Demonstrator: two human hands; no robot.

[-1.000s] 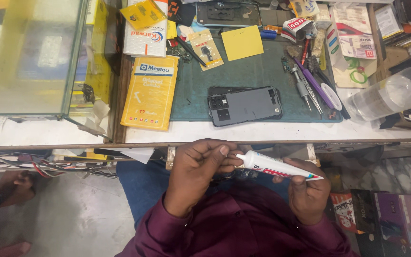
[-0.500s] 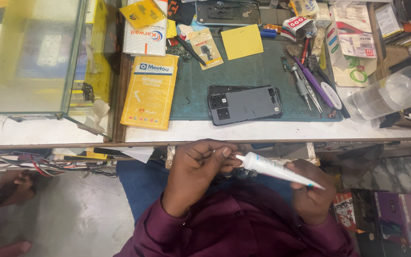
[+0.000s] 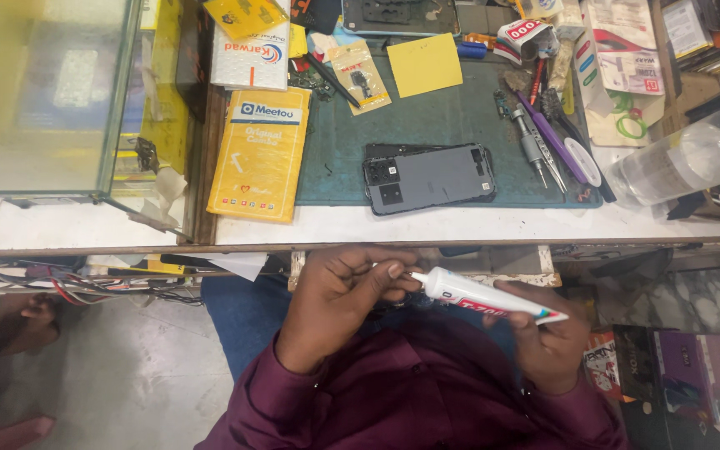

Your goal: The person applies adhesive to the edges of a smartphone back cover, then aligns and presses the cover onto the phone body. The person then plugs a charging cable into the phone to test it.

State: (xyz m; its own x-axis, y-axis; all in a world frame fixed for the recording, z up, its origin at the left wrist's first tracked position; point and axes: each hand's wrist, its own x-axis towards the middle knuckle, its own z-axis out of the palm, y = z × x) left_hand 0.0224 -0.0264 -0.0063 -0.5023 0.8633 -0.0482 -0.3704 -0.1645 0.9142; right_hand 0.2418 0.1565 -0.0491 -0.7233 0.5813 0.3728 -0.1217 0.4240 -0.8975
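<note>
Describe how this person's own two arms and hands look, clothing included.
Both arms wear long maroon sleeves of smooth, slightly creased cloth that end at the wrists. The left hand and right hand are bare: no gloves, and no rings, watch or bracelet show. The fingernails that show on the left hand are short.

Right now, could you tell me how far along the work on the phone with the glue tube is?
Done: the phone lies face down on the green mat, its grey inside plate showing and tools beside it. In hand: the right hand holds the white glue tube while the left hand pinches its nozzle end. Left: no glue is visible on the phone, and the tube is not over it.
</note>
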